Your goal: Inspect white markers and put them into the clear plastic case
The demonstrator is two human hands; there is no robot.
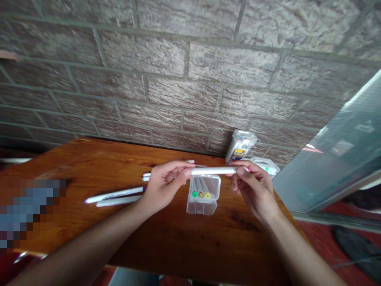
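A white marker (212, 171) is held level above the table between both hands. My left hand (166, 180) pinches its left end, and my right hand (254, 182) grips the other end, where a pink tip shows. Just below it lies a clear plastic case (202, 206) with its lid open. Inside are a green-ended marker (194, 194), a brown-ended marker (201, 194) and a yellow-ended marker (207, 194). To the left of my left hand, a purple-tipped marker (114, 194) and another white marker (119, 201) lie on the wood; more marker ends show behind that hand.
The wooden table (232, 246) meets a stone-block wall (166, 95). A clear marker container (240, 146) stands against the wall, with another clear case (264, 165) behind my right hand. A glass panel (330, 151) rises along the right edge. A pixelated patch covers the table's left side.
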